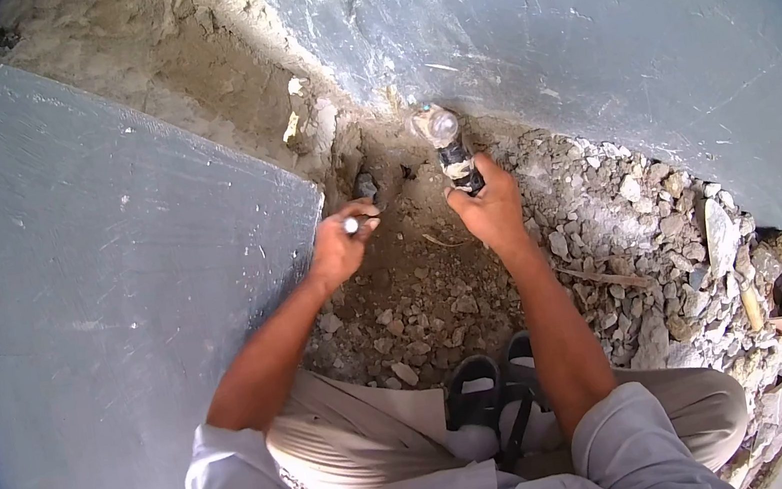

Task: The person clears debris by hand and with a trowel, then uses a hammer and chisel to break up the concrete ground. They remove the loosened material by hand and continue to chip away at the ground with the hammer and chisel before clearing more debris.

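My left hand (341,247) is closed around a chisel, seen nearly end-on, with its bright round struck end (351,225) facing up at me. It is held beside the corner of the left grey panel, over a patch of dug earth. My right hand (491,204) grips a hammer (455,156) by its handle, which is dark with pale worn patches. The hammer's round metal head points away from me, close to the lower edge of the far grey panel. Hammer and chisel are apart. The chisel's lower end is hard to make out against the soil.
A grey panel (137,303) lies at the left, and another grey surface (558,7) spans the top right. Between them runs a trench (162,66) of broken earth. Rubble (631,229) covers the ground at right, with a yellow-handled tool (752,305) on it. My sandals (476,384) are below.
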Tool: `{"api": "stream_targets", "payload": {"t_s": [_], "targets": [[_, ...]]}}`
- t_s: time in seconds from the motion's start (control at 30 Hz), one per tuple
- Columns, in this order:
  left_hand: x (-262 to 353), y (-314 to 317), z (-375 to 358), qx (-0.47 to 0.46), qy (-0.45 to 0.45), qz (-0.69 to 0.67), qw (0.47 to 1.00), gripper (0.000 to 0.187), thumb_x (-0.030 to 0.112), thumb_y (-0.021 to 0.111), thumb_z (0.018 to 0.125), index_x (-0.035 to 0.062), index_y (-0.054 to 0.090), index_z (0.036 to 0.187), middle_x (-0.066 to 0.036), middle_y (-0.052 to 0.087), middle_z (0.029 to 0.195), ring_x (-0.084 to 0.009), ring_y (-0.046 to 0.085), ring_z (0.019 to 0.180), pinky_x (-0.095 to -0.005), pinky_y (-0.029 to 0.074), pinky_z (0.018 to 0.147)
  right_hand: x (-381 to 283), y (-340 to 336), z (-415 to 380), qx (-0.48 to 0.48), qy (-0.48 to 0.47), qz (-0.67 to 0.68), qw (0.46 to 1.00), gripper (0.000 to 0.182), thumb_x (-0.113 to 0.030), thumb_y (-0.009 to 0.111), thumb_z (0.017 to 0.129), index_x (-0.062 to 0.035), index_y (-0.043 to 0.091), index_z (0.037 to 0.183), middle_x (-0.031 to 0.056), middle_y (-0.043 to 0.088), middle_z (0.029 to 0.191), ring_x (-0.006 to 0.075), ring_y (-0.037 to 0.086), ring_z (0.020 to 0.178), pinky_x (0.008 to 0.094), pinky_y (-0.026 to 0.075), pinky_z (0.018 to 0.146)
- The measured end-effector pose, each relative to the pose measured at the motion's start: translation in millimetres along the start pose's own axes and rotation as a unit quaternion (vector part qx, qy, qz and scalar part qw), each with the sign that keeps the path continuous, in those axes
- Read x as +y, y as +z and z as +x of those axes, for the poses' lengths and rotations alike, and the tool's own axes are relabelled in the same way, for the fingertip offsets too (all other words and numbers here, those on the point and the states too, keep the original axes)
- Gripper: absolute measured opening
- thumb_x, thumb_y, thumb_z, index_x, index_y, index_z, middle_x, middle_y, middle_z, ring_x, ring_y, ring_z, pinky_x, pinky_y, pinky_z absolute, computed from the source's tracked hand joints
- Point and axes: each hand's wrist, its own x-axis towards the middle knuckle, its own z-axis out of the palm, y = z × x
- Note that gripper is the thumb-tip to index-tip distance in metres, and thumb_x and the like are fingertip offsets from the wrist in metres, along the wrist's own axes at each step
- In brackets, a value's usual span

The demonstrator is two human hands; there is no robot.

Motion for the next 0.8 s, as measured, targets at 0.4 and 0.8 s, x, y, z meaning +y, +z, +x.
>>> {"api": "stream_targets", "payload": {"t_s": [0.4,0.8], "targets": [[-185.9,65.5,37.1,0.298,0.018,-0.042,0.954,0.016,0.005,0.073,0.085,0.0044,0.074,0.101,-0.015,0.071,0.106,-0.0297,0.063,0.112,-0.0367,0.046,0.101,61.7,19.7,-20.8,-0.043,0.059,0.019,0.997,0.032,-0.026,0.077,0.075,-0.0020,0.062,0.091,0.0161,0.068,0.073,0.0315,0.068,0.068,0.0411,0.052,0.064],[-148.6,59.1,44.4,0.118,-0.225,-0.347,0.903,0.023,0.003,0.057,0.096,0.0027,0.064,0.118,-0.013,0.068,0.105,-0.0267,0.068,0.098,-0.0377,0.060,0.084,49.2,43.6,-41.0,-0.113,0.046,-0.017,0.992,0.032,-0.028,0.078,0.075,-0.0030,0.059,0.085,0.0188,0.066,0.071,0.0405,0.067,0.069,0.0455,0.051,0.062]]}}
